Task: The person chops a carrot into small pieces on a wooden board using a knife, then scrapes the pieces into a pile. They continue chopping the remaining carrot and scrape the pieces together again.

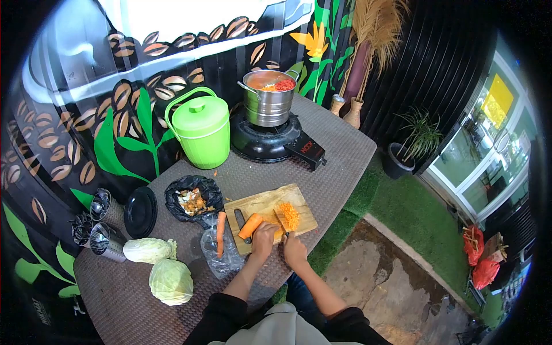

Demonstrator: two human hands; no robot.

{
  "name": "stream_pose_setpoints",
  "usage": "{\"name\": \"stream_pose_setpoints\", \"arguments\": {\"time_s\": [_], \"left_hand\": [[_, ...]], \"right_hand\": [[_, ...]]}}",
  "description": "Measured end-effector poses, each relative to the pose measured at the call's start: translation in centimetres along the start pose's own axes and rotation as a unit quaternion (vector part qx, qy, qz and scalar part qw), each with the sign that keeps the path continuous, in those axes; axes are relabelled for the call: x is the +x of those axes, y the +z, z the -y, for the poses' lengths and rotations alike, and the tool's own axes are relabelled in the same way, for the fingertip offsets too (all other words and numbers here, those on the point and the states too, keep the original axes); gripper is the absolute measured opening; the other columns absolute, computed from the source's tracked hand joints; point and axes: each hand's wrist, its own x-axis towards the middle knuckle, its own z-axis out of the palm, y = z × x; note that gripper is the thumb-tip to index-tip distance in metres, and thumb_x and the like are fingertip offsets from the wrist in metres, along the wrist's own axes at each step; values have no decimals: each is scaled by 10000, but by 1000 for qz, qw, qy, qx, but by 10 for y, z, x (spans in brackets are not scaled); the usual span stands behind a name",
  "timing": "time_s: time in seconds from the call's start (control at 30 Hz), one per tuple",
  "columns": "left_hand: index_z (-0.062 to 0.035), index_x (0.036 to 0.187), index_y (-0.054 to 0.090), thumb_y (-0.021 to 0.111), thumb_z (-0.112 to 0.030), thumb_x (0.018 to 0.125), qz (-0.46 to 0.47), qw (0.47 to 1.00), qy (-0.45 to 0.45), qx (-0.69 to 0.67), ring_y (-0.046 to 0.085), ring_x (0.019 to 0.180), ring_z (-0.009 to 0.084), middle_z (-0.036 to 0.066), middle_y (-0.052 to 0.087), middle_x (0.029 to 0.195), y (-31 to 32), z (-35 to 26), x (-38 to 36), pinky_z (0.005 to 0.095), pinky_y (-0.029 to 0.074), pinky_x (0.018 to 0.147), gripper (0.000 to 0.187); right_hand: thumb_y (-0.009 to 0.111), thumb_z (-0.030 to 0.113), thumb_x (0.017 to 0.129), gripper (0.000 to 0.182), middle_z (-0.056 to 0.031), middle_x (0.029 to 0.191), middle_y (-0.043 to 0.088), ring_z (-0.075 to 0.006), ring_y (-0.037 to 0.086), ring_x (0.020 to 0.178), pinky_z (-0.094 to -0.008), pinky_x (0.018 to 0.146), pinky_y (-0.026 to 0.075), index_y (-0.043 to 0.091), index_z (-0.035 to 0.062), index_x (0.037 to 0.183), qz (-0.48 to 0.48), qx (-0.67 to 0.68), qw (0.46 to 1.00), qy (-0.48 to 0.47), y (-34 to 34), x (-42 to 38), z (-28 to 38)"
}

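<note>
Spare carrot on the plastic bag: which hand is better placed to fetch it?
Left, probably. The left hand rests on the carrot on the board, on the side towards the spare carrot. The right hand sits farther off and holds a knife.

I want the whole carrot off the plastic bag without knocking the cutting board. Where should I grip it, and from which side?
Grip the whole carrot around its middle, coming from above or from the cabbage side. It lies flat and lengthwise on the plastic bag, beside the cutting board, where the left hand holds another carrot, so its board side is probably crowded.
</note>
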Motion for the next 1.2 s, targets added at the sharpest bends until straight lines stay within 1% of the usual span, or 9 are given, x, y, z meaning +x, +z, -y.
{"name": "stream_pose_setpoints", "arguments": {"time_s": [0.23,0.3,0.37,0.73,0.8,0.9,0.97,1.07,1.2], "left_hand": [[13,868,704,546,-10,772,12,1000,-20,6,625,877,281,135,686,876,-7,-7,-10,365,503,788,186],[10,859,704,547,-10,774,8,1000,-27,1,627,874,281,135,686,874,-9,-7,-9,366,502,786,179],[11,849,700,553,-9,776,5,999,-34,-15,627,862,279,137,684,862,-11,-11,3,366,504,775,165],[11,890,692,567,10,767,-2,1000,5,25,619,861,283,141,677,886,-13,-16,1,366,509,768,175],[11,897,692,568,9,768,-4,1000,-4,18,619,859,282,145,676,884,-10,-10,2,367,509,768,179],[6,982,674,572,-14,800,-2,999,15,41,620,855,287,152,673,873,-7,-5,-2,371,508,761,210],[0,1063,646,566,-44,844,15,998,-58,16,619,855,302,159,665,851,-8,-11,-2,390,502,753,238],[-21,1117,607,558,-65,873,-20,999,-34,12,613,846,326,167,658,855,-4,-8,-3,409,494,747,252],[-37,1125,579,560,-68,875,2,997,-80,-22,599,849,350,173,645,900,-7,-14,-2,429,485,743,253]], "right_hand": [[443,337,955,373,-274,877,647,-414,652,843,-490,730,524,550,-20,971,51,-44,994,-81,-18,14,-9],[445,344,953,370,-272,876,648,-419,651,843,-485,732,527,536,-13,989,55,-52,994,-72,-3,4,-10],[467,334,946,373,-278,865,648,-448,642,841,-514,713,521,518,-27,1026,-21,7,1000,-2,8,-1,-1],[413,353,971,400,-280,950,636,-433,637,882,-505,774,513,505,-19,1086,55,-23,997,-56,-10,13,-10],[413,358,971,401,-279,941,639,-432,636,889,-506,783,509,509,-16,1081,10,12,1000,0,1,1,-5],[402,336,971,389,-298,903,636,-464,625,862,-523,765,500,499,-33,1046,4,22,1000,0,1,-4,-1],[402,337,971,405,-296,894,638,-453,630,853,-515,756,504,524,-44,1029,-2,11,1000,-16,5,9,-10],[410,348,973,405,-271,963,641,-423,629,923,-492,805,501,565,-24,999,70,-11,996,-48,-21,29,-10],[419,354,970,404,-280,970,636,-421,626,940,-494,805,502,542,-19,1065,91,-28,994,-52,-20,21,-9]]}}
